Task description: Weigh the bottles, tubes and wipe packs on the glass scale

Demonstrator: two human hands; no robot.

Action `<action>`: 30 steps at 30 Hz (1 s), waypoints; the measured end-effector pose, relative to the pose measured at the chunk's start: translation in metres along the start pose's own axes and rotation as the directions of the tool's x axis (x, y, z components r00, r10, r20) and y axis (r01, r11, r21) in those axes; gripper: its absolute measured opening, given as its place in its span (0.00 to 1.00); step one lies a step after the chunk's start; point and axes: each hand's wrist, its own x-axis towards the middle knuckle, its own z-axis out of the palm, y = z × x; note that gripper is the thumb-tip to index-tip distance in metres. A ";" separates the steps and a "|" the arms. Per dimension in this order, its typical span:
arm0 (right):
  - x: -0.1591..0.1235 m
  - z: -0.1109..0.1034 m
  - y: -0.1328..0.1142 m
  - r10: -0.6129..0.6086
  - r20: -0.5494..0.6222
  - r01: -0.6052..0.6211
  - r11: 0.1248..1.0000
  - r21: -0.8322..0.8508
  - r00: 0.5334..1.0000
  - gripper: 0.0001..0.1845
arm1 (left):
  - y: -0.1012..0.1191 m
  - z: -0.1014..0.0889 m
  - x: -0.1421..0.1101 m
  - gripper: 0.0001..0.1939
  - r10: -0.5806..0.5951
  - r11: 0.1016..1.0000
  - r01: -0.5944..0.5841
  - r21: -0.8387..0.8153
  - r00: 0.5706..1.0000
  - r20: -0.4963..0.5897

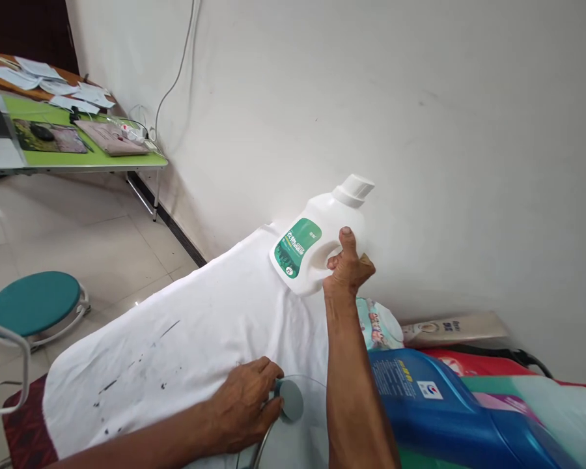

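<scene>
My right hand point(349, 267) is wrapped round the handle of a white laundry detergent bottle point(317, 212) with a green label. The bottle leans to the right, its ribbed white cap point(354, 190) uppermost; whether its base touches the cloth I cannot tell. Lower down, my left hand point(247, 404) grips the round grey knob point(292, 400) of a glass pot lid point(310, 436) between thumb and fingers. The lid is over the white cloth point(215, 319), and my right forearm hides part of its rim.
On the right lie a large blue jug point(420, 397), a printed plastic pack point(378, 322), a flat cardboard box point(459, 329) and red and green bags. A teal stool point(32, 303) stands left. Behind it, a green desk point(43, 159) holds papers and a mouse. A wall point(420, 143) borders the table.
</scene>
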 end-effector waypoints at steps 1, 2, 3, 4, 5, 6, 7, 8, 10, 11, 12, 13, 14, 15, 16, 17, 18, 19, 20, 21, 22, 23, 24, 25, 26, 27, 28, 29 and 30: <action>-0.006 -0.005 -0.011 -0.023 0.013 0.023 1.000 0.005 1.000 0.32 | 0.000 -0.001 0.000 0.13 0.003 1.000 -0.003 -0.002 1.000 -0.002; -0.012 -0.013 -0.023 -0.046 0.030 0.045 0.999 0.022 0.999 0.32 | 0.000 -0.001 0.000 0.12 0.009 1.000 -0.009 -0.002 1.000 -0.003; -0.019 -0.022 -0.037 -0.065 0.047 0.063 0.997 0.046 0.997 0.33 | -0.001 -0.002 0.000 0.12 0.017 1.000 -0.017 -0.001 1.000 -0.003; -0.027 -0.034 -0.052 -0.080 0.066 0.076 0.995 0.068 0.995 0.33 | -0.002 -0.002 0.000 0.11 0.026 1.000 -0.026 0.003 1.000 -0.003; -0.036 -0.047 -0.069 -0.091 0.089 0.083 0.993 0.086 0.992 0.34 | -0.003 -0.003 0.000 0.10 0.035 0.999 -0.035 0.009 0.999 -0.003; -0.046 -0.061 -0.085 -0.096 0.108 0.085 0.992 0.098 0.990 0.33 | -0.004 -0.003 0.000 0.10 0.042 0.999 -0.042 0.016 0.999 -0.004; -0.057 -0.077 -0.101 -0.092 0.123 0.081 0.992 0.097 0.988 0.33 | -0.005 -0.003 0.000 0.11 0.047 0.999 -0.047 0.022 0.999 -0.005; -0.068 -0.094 -0.117 -0.084 0.133 0.073 0.994 0.084 0.988 0.32 | -0.006 -0.004 0.000 0.11 0.052 0.998 -0.052 0.027 0.999 -0.005; -0.094 -0.130 -0.143 -0.061 0.130 0.055 0.997 0.052 0.990 0.30 | -0.007 -0.005 0.000 0.13 0.061 0.997 -0.061 0.039 0.998 0.000; -0.108 -0.148 -0.154 -0.047 0.118 0.043 0.998 0.038 0.992 0.30 | -0.007 -0.006 0.000 0.14 0.064 0.997 -0.065 0.048 0.998 0.004; -0.122 -0.166 -0.163 -0.028 0.103 0.026 0.999 0.026 0.994 0.30 | -0.008 -0.007 0.000 0.15 0.064 0.996 -0.065 0.060 0.998 0.008; -0.136 -0.183 -0.169 -0.005 0.083 0.003 1.000 0.017 0.997 0.30 | -0.008 -0.008 0.000 0.15 0.062 0.995 -0.063 0.074 0.998 0.010; -0.150 -0.199 -0.174 0.023 0.055 -0.024 1.000 0.011 0.998 0.31 | -0.007 -0.008 0.000 0.14 0.061 0.994 -0.062 0.088 0.998 0.014; -0.163 -0.214 -0.177 0.054 0.026 -0.054 0.999 0.004 0.998 0.32 | -0.007 -0.009 0.000 0.14 0.062 0.993 -0.063 0.100 0.998 0.014; -0.176 -0.227 -0.178 0.084 -0.003 -0.084 0.996 -0.002 0.996 0.32 | -0.006 -0.010 0.000 0.14 0.064 0.992 -0.064 0.105 0.998 0.006; -0.188 -0.239 -0.177 0.110 -0.033 -0.110 0.994 -0.007 0.993 0.33 | -0.006 -0.011 0.001 0.14 0.066 0.993 -0.066 0.102 0.998 0.000; -0.199 -0.249 -0.176 0.127 -0.065 -0.128 0.992 -0.007 0.990 0.33 | -0.005 -0.012 0.001 0.14 0.064 0.993 -0.063 0.099 0.998 -0.007; -0.208 -0.257 -0.173 0.143 -0.092 -0.144 0.989 -0.007 0.985 0.34 | -0.004 -0.012 0.001 0.13 0.063 0.993 -0.062 0.099 0.998 -0.009; -0.216 -0.264 -0.170 0.156 -0.114 -0.158 0.987 -0.007 0.981 0.35 | -0.003 -0.013 0.001 0.13 0.062 0.993 -0.061 0.100 0.998 -0.010; -0.222 -0.270 -0.167 0.165 -0.130 -0.167 0.986 -0.005 0.978 0.35 | -0.002 -0.015 0.001 0.13 0.061 0.993 -0.060 0.104 0.998 -0.010; -0.227 -0.274 -0.163 0.170 -0.140 -0.171 0.985 0.000 0.976 0.35 | -0.001 -0.016 0.001 0.12 0.061 0.992 -0.060 0.110 0.998 -0.009; -0.230 -0.277 -0.159 0.169 -0.144 -0.169 0.986 0.009 0.975 0.35 | -0.001 -0.017 0.000 0.13 0.060 0.992 -0.059 0.115 0.998 -0.007; -0.232 -0.279 -0.155 0.162 -0.143 -0.161 0.987 0.018 0.976 0.36 | -0.001 -0.018 0.000 0.13 0.057 0.991 -0.056 0.120 0.998 -0.004; -0.233 -0.280 -0.152 0.148 -0.141 -0.146 0.989 0.025 0.979 0.36 | 0.000 -0.019 0.000 0.13 0.053 0.991 -0.053 0.123 0.999 0.002; -0.233 -0.281 -0.148 0.128 -0.139 -0.125 0.992 0.032 0.982 0.37 | 0.000 -0.019 0.000 0.13 0.050 0.991 -0.051 0.126 0.999 0.009; -0.232 -0.281 -0.145 0.104 -0.135 -0.100 0.994 0.034 0.985 0.37 | -0.001 -0.019 0.000 0.13 0.050 0.990 -0.051 0.129 0.999 0.011; -0.231 -0.281 -0.142 0.075 -0.131 -0.071 0.997 0.031 0.989 0.38 | -0.001 -0.020 0.001 0.13 0.054 0.990 -0.055 0.129 0.998 0.014; -0.230 -0.282 -0.140 0.046 -0.120 -0.043 0.999 0.023 0.992 0.38 | -0.002 -0.020 0.001 0.13 0.058 0.990 -0.059 0.128 0.998 0.012; -0.228 -0.283 -0.139 0.022 -0.100 -0.020 1.000 0.014 0.995 0.37 | -0.002 -0.019 0.002 0.13 0.063 0.990 -0.063 0.124 0.998 0.010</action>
